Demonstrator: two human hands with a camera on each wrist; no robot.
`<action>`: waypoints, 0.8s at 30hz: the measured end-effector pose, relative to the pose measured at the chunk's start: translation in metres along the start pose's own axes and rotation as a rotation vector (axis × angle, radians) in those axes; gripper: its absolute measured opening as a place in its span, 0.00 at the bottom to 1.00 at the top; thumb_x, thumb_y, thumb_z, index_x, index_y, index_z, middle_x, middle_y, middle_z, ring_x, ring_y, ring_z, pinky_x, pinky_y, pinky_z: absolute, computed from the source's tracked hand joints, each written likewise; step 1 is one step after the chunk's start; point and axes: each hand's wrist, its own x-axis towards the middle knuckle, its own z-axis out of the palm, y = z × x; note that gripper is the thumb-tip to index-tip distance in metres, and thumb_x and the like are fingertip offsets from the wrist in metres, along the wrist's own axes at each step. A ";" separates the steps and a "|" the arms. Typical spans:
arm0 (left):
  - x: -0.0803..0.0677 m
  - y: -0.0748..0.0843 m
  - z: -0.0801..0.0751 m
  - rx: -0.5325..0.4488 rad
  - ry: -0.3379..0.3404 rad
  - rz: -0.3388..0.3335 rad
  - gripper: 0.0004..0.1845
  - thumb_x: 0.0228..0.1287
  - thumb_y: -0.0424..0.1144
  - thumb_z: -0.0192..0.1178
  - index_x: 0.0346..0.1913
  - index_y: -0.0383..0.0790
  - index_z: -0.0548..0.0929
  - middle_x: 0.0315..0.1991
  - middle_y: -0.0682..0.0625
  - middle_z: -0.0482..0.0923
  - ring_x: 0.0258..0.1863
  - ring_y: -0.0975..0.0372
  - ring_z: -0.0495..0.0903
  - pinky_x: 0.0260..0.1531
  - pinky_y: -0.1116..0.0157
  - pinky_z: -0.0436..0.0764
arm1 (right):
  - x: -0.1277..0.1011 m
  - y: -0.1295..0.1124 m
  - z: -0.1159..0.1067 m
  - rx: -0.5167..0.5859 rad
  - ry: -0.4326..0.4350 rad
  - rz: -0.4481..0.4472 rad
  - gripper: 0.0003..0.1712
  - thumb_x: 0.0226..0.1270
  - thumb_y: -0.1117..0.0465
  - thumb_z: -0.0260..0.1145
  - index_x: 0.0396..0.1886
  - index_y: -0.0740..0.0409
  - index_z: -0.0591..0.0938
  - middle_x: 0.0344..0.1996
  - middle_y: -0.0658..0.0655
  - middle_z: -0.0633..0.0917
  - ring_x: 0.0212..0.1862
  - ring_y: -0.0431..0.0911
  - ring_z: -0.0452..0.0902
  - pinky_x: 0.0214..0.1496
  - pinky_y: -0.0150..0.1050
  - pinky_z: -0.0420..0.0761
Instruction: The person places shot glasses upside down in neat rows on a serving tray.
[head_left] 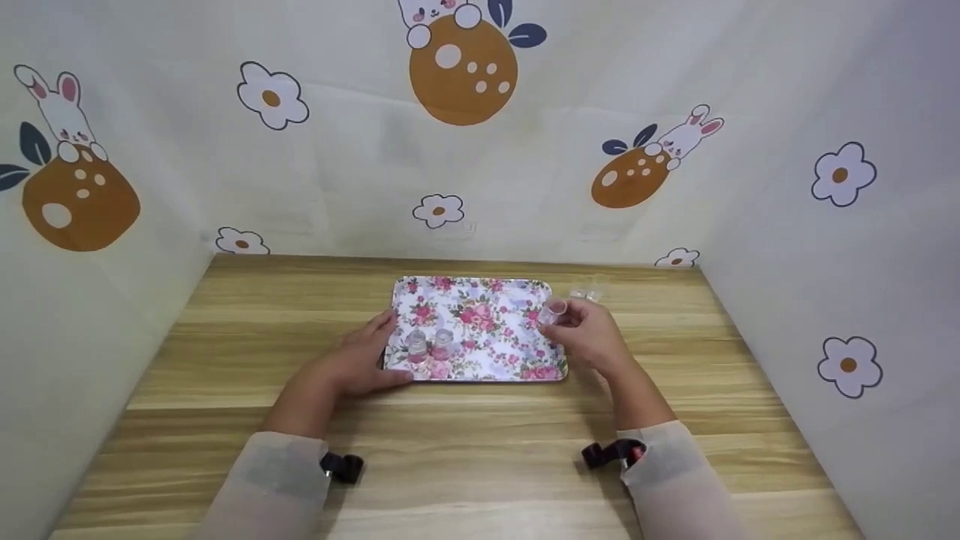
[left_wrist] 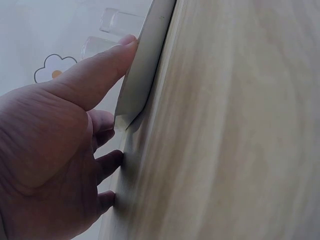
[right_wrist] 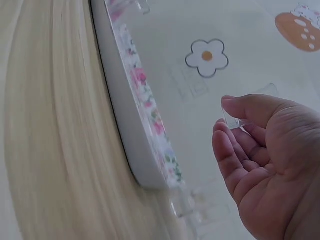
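A floral tray (head_left: 487,296) lies in the middle of the wooden table. Two small clear cups (head_left: 430,346) stand at its front left. My left hand (head_left: 369,358) rests flat at the tray's front left corner. In the left wrist view its straight thumb (left_wrist: 100,67) presses on the tray's rim (left_wrist: 147,60) and the fingers lie on the table. My right hand (head_left: 585,334) hovers over the tray's right edge and pinches a small clear cup (head_left: 553,310) between thumb and fingers. The right wrist view shows that cup (right_wrist: 231,119) at the fingertips.
More clear cups (head_left: 589,289) stand on the table just behind the tray's right corner. Patterned cloth walls close in the table at the back and both sides. The wooden tabletop (head_left: 480,450) stretches toward me.
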 end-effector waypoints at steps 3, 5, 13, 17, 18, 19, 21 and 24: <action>0.001 -0.001 0.001 0.006 0.007 0.012 0.63 0.67 0.67 0.68 0.89 0.42 0.43 0.91 0.46 0.34 0.88 0.36 0.41 0.84 0.30 0.43 | 0.002 -0.006 0.011 -0.005 -0.025 -0.036 0.17 0.61 0.64 0.81 0.50 0.60 0.90 0.39 0.56 0.91 0.40 0.42 0.84 0.40 0.30 0.86; 0.001 -0.001 0.001 0.010 0.013 0.021 0.62 0.67 0.67 0.68 0.88 0.41 0.44 0.91 0.45 0.35 0.88 0.36 0.41 0.83 0.30 0.43 | 0.002 -0.011 0.019 -0.008 -0.035 -0.060 0.19 0.61 0.64 0.81 0.52 0.60 0.90 0.40 0.57 0.91 0.40 0.42 0.85 0.41 0.31 0.87; -0.001 0.001 -0.001 0.008 0.016 0.020 0.62 0.67 0.66 0.68 0.88 0.40 0.44 0.91 0.44 0.36 0.87 0.35 0.42 0.83 0.30 0.42 | 0.005 -0.033 0.046 0.052 -0.088 -0.102 0.25 0.61 0.64 0.82 0.58 0.57 0.88 0.45 0.60 0.91 0.43 0.43 0.86 0.45 0.32 0.89; -0.001 0.001 -0.001 0.003 0.014 0.020 0.62 0.67 0.66 0.68 0.88 0.39 0.45 0.91 0.44 0.36 0.87 0.35 0.41 0.83 0.30 0.42 | 0.007 -0.043 0.059 0.123 -0.088 -0.091 0.25 0.58 0.65 0.82 0.56 0.55 0.87 0.45 0.54 0.92 0.47 0.45 0.87 0.50 0.34 0.89; -0.001 0.001 -0.002 0.006 0.014 0.023 0.62 0.67 0.66 0.68 0.88 0.39 0.45 0.91 0.44 0.36 0.87 0.35 0.41 0.83 0.30 0.42 | 0.007 -0.045 0.062 0.134 -0.087 -0.093 0.24 0.58 0.65 0.83 0.55 0.55 0.87 0.44 0.54 0.92 0.47 0.45 0.87 0.50 0.34 0.89; -0.001 0.001 -0.002 0.007 0.013 0.022 0.62 0.67 0.66 0.68 0.88 0.39 0.45 0.91 0.44 0.36 0.88 0.36 0.41 0.84 0.30 0.42 | 0.007 -0.046 0.064 0.145 -0.086 -0.092 0.23 0.58 0.65 0.83 0.53 0.55 0.86 0.42 0.53 0.91 0.47 0.45 0.86 0.50 0.34 0.89; -0.001 0.001 -0.001 0.012 0.010 0.019 0.62 0.67 0.66 0.68 0.88 0.39 0.44 0.91 0.45 0.35 0.88 0.37 0.40 0.84 0.30 0.42 | 0.007 -0.048 0.068 0.156 -0.084 -0.090 0.21 0.57 0.65 0.83 0.50 0.55 0.86 0.41 0.53 0.91 0.46 0.45 0.86 0.49 0.34 0.89; -0.001 0.001 -0.001 0.016 0.008 0.017 0.62 0.67 0.67 0.68 0.88 0.40 0.44 0.91 0.45 0.35 0.88 0.38 0.40 0.84 0.30 0.40 | 0.007 -0.047 0.070 0.157 -0.086 -0.091 0.20 0.58 0.65 0.83 0.48 0.55 0.86 0.40 0.53 0.90 0.46 0.46 0.86 0.49 0.34 0.89</action>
